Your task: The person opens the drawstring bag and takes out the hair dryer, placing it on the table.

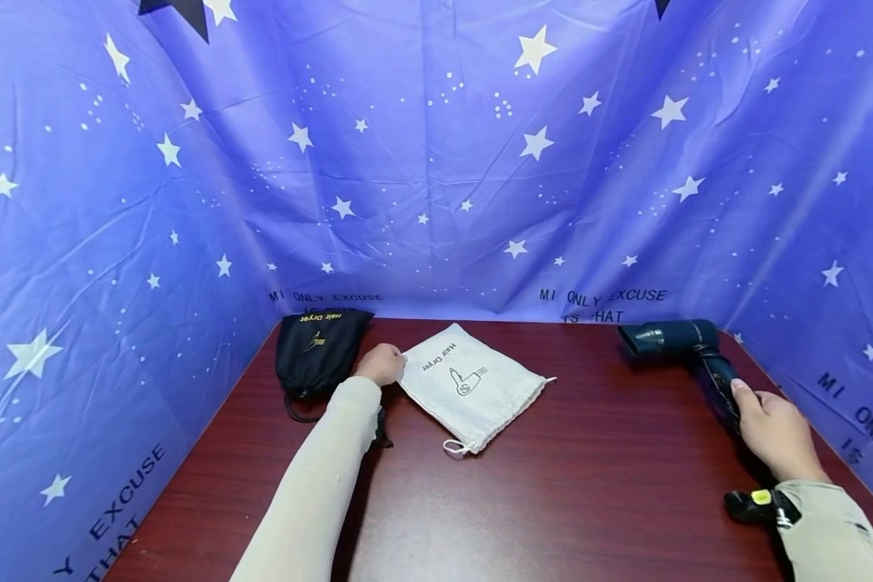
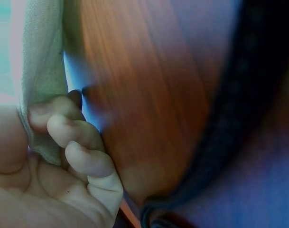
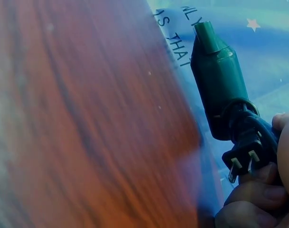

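Note:
A white drawstring bag (image 1: 473, 384) printed "Hair Dryer" lies on the table left of centre. My left hand (image 1: 381, 364) pinches its left corner; in the left wrist view the thumb and curled fingers (image 2: 89, 161) hold the bag's cloth (image 2: 42, 71). At the right edge of the table my right hand (image 1: 778, 432) grips the handle of a dark hair dryer (image 1: 672, 338), its nozzle pointing left. In the right wrist view a two-pin plug (image 3: 244, 156) and part of the cord show beside the handle, next to the curled fingers (image 3: 251, 199).
A black drawstring bag (image 1: 316, 352), also printed "Hair Dryer", lies at the back left beside my left forearm. The dark red wooden table (image 1: 524, 509) is bordered at the back and sides by blue star-patterned cloth (image 1: 436, 162).

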Demonstrator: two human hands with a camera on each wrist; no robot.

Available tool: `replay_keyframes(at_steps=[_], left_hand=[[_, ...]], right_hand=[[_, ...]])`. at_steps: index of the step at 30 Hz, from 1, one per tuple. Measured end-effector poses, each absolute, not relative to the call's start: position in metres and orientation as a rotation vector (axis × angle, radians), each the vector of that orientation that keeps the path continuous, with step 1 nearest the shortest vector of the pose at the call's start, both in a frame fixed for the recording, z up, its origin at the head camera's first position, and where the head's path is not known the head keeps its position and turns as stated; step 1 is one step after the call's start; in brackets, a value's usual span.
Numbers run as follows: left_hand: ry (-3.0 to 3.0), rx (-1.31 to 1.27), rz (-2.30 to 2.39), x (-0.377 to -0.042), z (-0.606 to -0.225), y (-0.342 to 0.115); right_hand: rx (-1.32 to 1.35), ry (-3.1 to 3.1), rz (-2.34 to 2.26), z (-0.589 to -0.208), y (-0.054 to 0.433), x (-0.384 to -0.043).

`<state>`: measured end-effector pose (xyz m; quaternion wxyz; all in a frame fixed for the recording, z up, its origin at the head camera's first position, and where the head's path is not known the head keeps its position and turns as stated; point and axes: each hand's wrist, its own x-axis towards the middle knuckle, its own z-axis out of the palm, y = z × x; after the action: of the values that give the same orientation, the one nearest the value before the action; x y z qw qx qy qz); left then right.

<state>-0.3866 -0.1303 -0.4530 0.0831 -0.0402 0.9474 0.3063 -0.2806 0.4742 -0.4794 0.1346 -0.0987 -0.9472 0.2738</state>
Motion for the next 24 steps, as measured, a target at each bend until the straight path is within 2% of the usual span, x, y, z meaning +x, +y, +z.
replay_keyframes(at_steps=[11,24], left_hand=[[2.798,-0.054,0.885,-0.393,-0.454,-0.131],[2.831,0.005,0.874,-0.385,-0.449,-0.129]], right_hand=[[-0.366,-2.756,0.795,-0.477,0.49,-0.282],[-0.387,-2.77,0.798,-0.475,0.495,-0.284]])
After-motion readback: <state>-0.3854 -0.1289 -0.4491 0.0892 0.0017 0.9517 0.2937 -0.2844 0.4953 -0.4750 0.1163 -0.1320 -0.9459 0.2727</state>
